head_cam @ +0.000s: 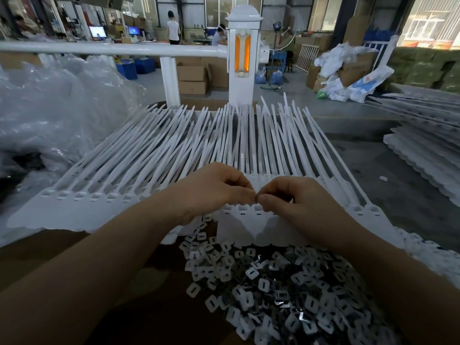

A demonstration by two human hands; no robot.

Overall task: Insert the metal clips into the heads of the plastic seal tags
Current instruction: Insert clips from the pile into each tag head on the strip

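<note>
Nearest to me, a heap of metal clips [286, 290] lies loose on brown cardboard [74, 250], small silvery plates each with a slot, spreading from centre to the lower right edge of view. Both my forearms reach in over that heap. My left hand [211, 190] and my right hand [296, 197] meet at their tips just above the row of heads; the fingers [245, 192] of each hand are curled with thumb and forefinger pressed together, and something tiny sits between the two pinches, too small for me to tell whether it is a clip. The plastic seal tags [199, 150] lie as a white joined strip across the middle, their heads [79, 195] in a line toward me and their long tails fanning away over the far edge of a cardboard box [189, 105]. No writing shows on the tags or clips that I can read. A second batch of white tags [423, 145] is stacked at the right, well apart from my hands, with bare grey bench [373, 175] between. Crumpled clear plastic sheeting [49, 108] crowds the left side. Beyond the tails stands a white post [242, 58] with an orange panel and a white rail [112, 48]. Far back, two lit monitors [97, 31] glow, their screens unreadable, and a sack [368, 82] with blue print I cannot make out lies on the floor.
</note>
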